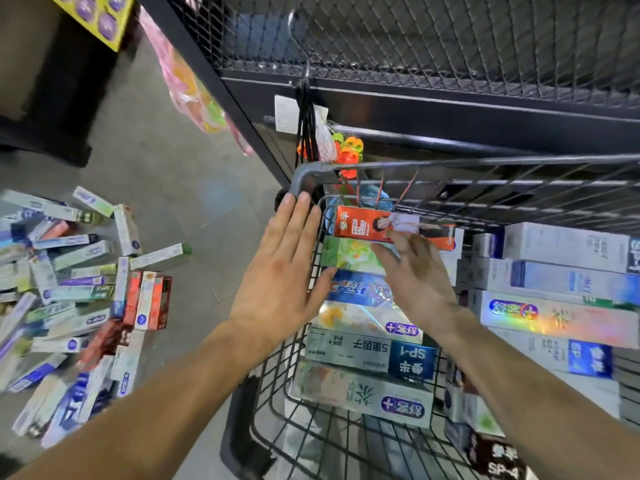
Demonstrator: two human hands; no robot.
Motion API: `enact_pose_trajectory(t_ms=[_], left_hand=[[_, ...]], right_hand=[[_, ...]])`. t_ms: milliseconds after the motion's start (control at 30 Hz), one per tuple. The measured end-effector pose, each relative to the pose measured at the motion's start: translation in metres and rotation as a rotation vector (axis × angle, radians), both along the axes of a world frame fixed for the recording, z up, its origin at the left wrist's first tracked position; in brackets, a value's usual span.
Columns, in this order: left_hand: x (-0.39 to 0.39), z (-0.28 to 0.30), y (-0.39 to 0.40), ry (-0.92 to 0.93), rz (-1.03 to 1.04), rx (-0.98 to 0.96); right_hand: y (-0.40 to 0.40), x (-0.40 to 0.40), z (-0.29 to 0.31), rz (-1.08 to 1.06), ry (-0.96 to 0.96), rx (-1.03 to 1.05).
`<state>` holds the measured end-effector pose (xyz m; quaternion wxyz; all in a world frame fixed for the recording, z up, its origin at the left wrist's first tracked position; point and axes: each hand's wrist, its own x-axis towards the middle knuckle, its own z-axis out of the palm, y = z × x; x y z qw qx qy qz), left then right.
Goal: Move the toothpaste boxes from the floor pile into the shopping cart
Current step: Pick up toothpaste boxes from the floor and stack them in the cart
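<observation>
Head view looks down at a cart (304, 174) on the right and a floor pile (69, 299) of toothpaste boxes on the left. Both hands reach forward with straight, spread fingers and grasp nothing. The left hand (282, 271) lies flat against the outside of the cart's left wire wall, and its fingertips (298, 202) touch the grey corner of the rim. The right hand (414, 271) is inside the cart, above the stacked boxes. Its fingertips (398, 237) touch the lower edge of the orange box (367, 225), which lies at the far end of the left row.

In this left row I count six boxes, lying side by side: the orange box, a green box (343, 254), a blue Crest box (349, 289), partly under the right hand, and three whitish ones nearer the camera. A second stack (561, 282) of at least five boxes lies in the right part of the cart. The floor pile holds dozens of boxes, too many and too blurred to count; it lies well apart from both hands. One bag of orange and green toys (349, 150) hangs on the dark shelf (450, 109) behind the cart.
</observation>
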<state>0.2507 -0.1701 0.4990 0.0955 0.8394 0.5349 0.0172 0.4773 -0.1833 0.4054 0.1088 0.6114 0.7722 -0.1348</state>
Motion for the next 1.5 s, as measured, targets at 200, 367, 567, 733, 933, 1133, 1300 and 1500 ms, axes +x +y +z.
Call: enact_pose_trajectory(t_ms=[200, 367, 567, 733, 933, 1133, 1300, 1500], left_hand=[[-0.001, -0.001, 0.005, 0.047, -0.002, -0.013], [0.000, 0.002, 0.006, 0.012, -0.014, -0.046], [-0.002, 0.033, 0.000, -0.089, -0.042, -0.137], [-0.044, 0.094, -0.035, -0.234, 0.245, -0.132], [-0.221, 0.166, -0.145, -0.111, 0.543, -0.094], [-0.370, 0.214, -0.284, -0.005, 0.791, -0.087], [-0.441, 0.224, -0.360, 0.021, 1.024, -0.086], [-0.480, 0.193, -0.388, -0.001, 1.165, -0.111]], right_hand=[[0.002, -0.002, 0.016, -0.002, 0.088, -0.067], [-0.004, 0.000, 0.062, -0.031, 0.148, -0.076], [-0.029, -0.011, 0.144, 0.030, 0.105, -0.037], [-0.056, -0.048, 0.208, 0.083, 0.037, 0.060], [-0.108, -0.179, 0.281, 0.340, -0.008, 0.072], [-0.141, -0.342, 0.329, 0.572, -0.012, 0.113], [-0.165, -0.457, 0.350, 0.765, 0.077, 0.093], [-0.163, -0.533, 0.329, 0.924, 0.054, 0.015]])
